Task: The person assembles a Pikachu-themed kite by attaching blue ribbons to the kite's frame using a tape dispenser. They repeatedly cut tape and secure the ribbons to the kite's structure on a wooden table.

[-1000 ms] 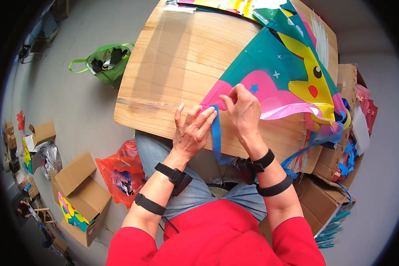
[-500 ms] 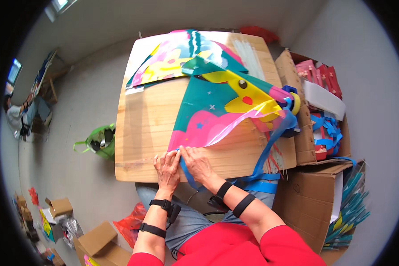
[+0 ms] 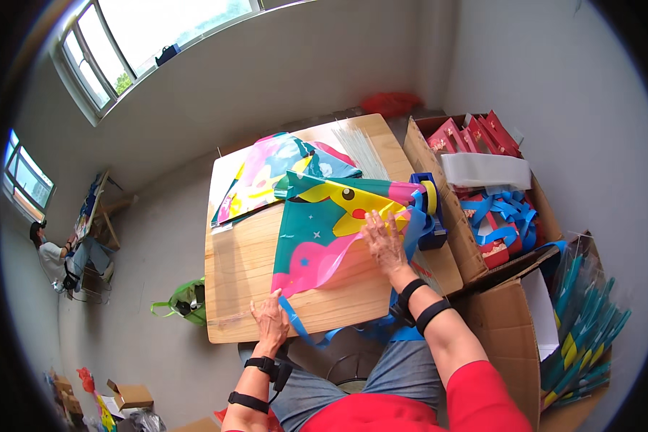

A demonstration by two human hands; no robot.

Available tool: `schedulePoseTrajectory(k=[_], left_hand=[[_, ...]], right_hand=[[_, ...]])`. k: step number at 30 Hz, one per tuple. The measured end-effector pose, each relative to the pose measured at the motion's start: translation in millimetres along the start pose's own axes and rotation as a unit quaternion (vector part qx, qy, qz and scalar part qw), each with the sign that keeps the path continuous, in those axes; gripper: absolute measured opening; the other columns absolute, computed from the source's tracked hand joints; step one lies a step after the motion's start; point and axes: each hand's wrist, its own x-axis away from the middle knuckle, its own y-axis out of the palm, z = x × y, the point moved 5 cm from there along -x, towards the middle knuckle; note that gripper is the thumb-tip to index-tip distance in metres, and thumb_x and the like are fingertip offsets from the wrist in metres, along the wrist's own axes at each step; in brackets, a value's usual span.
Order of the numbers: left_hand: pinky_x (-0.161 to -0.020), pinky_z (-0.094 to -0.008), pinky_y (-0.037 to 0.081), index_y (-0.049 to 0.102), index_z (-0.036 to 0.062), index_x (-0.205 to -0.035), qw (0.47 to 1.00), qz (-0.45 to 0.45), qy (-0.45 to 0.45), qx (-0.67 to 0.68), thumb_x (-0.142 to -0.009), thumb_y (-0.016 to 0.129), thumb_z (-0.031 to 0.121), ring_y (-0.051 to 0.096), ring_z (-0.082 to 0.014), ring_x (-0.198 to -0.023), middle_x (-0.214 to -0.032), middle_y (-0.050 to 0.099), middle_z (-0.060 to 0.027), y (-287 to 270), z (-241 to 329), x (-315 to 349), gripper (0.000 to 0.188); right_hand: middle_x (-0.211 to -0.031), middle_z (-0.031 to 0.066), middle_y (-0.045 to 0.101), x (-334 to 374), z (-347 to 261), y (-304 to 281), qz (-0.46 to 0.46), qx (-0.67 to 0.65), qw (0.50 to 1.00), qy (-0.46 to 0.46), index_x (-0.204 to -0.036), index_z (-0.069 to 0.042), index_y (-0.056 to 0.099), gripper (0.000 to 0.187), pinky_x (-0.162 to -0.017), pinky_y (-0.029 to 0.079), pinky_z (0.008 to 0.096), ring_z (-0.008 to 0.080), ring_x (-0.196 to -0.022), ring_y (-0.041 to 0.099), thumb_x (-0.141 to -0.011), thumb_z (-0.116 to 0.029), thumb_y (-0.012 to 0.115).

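Observation:
A thin kite (image 3: 313, 248), teal and pink with a yellow cartoon figure, lies on the wooden table (image 3: 241, 277). At its lower left corner, my left hand (image 3: 271, 322) is closed, pinching the tip where a blue ribbon (image 3: 299, 330) joins on. My right hand (image 3: 385, 245) is spread over the kite's right side, fingers apart, close to the yellow figure. From the corner the ribbon sags past the table's near edge. More blue strip lies to the right of my right hand. Behind the kite rest other printed sheets (image 3: 266, 180) in similar colours.
At the table's right edge stands a blue tape dispenser (image 3: 432, 219). Thin pale sticks (image 3: 363, 151) lie at the back. Beside the table are a box (image 3: 475, 252) of red packets and blue ribbon, and another box (image 3: 507, 338) with teal bundles. A person (image 3: 57, 252) sits far left.
My right hand has left the lower corner and moved up and right onto the kite's right side. My left hand stays at the corner. The view has tilted up, showing more window.

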Motion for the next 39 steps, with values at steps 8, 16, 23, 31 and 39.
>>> schedulePoseTrajectory(k=[8, 16, 23, 31, 39], left_hand=[[-0.112, -0.043, 0.029, 0.038, 0.003, -0.144, 0.964, 0.18, 0.063, 0.187, -0.093, 0.059, 0.022, 0.041, -0.0341, -0.132, -0.145, 0.041, -0.0185, -73, 7, -26, 0.059], [-0.111, -0.0393, 0.032, 0.011, 0.0052, -0.155, 0.823, 0.001, -0.293, 0.486, -0.086, 0.068, 0.053, 0.045, -0.0316, -0.13, -0.146, 0.042, -0.0181, -74, -58, -76, 0.101], [-0.106, -0.042, 0.04, 0.022, 0.0015, -0.151, 0.939, 0.061, -0.254, 0.224, -0.084, 0.069, 0.045, 0.049, -0.0355, -0.127, -0.14, 0.048, -0.0233, -51, -94, -68, 0.093], [-0.079, -0.0446, 0.05, 0.041, 0.0076, -0.138, 0.849, -0.037, -0.395, 0.349, -0.083, 0.068, 0.057, 0.062, -0.022, -0.101, -0.124, 0.059, -0.0101, 5, -120, -74, 0.079], [-0.084, -0.0473, 0.053, 0.057, 0.0071, -0.118, 0.748, -0.105, -0.449, 0.476, -0.08, 0.072, 0.059, 0.065, -0.0261, -0.096, -0.112, 0.062, -0.0086, 1, -53, -85, 0.066]], right_hand=[[-0.095, 0.0108, 0.065, 3, -34, -125, 0.055, -0.17, 0.981, -0.077, -0.093, -0.004, 0.065, 0.014, -0.111, 0.032, 0.0602, 0.0245, -0.099, 0.064, -0.081, -0.012, 0.061], [-0.108, 0.0071, 0.065, 123, -68, -210, -0.002, -0.324, 0.941, -0.096, -0.097, -0.007, 0.067, 0.014, -0.111, 0.035, 0.0576, 0.0209, -0.105, 0.063, -0.085, -0.015, 0.063], [-0.107, 0.007, 0.065, 162, -54, -203, -0.075, -0.347, 0.929, -0.104, -0.097, -0.006, 0.067, 0.015, -0.111, 0.036, 0.0513, 0.0207, -0.102, 0.064, -0.084, -0.012, 0.064], [-0.102, 0.0081, 0.065, 189, -55, -195, -0.136, -0.368, 0.899, -0.192, -0.098, -0.006, 0.066, 0.019, -0.102, 0.045, 0.043, 0.0224, -0.093, 0.065, -0.08, -0.009, 0.067], [-0.103, 0.0091, 0.064, 199, -64, -196, -0.146, -0.346, 0.892, -0.253, -0.097, -0.004, 0.066, 0.022, -0.099, 0.048, 0.039, 0.0229, -0.097, 0.063, -0.078, -0.014, 0.061]])
